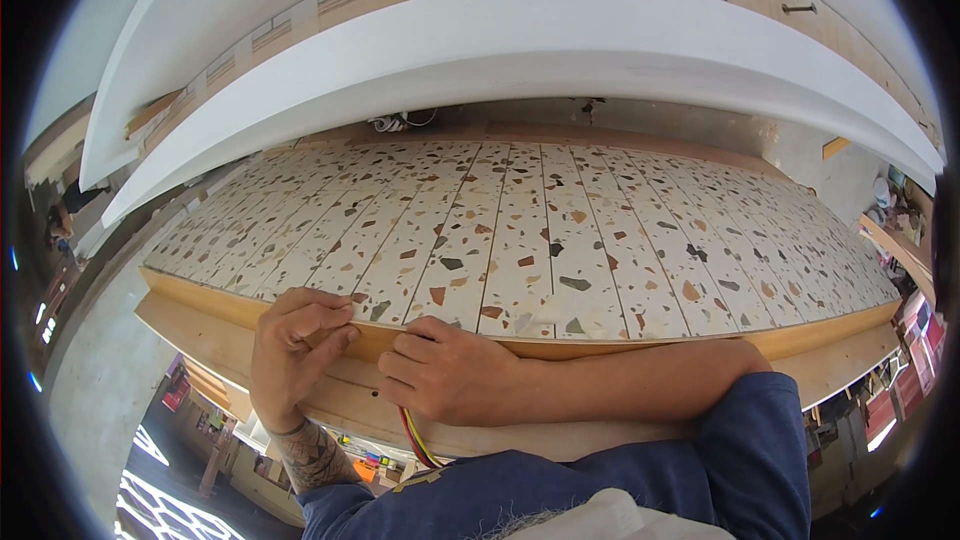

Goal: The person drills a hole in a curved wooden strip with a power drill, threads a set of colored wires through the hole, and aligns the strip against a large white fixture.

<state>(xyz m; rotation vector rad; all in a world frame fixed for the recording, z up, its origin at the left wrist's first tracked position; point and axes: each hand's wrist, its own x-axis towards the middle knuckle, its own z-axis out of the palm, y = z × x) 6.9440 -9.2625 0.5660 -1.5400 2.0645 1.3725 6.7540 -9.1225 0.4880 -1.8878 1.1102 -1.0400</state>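
At the near edge of a terrazzo-patterned slatted panel (520, 240), my left hand (300, 340) is bent in a pinch, thumb and forefinger close together over the wooden edge strip (372, 342). Whatever lies between those fingertips is too small to make out. My right hand (445, 370) is curled closed just to the right, its knuckles against the same edge. Red, yellow and black wires (413, 435) come out from beneath it and hang toward my body; their upper ends are hidden by the hand. My right forearm lies along the panel's front.
A long white curved board (520, 35) stands across the far side of the panel. Behind it, a wooden drawer front (800, 10) with a dark handle shows at upper right. A small white coiled cable (390, 123) lies at the panel's back edge. A wooden ledge (215, 335) runs along the front.
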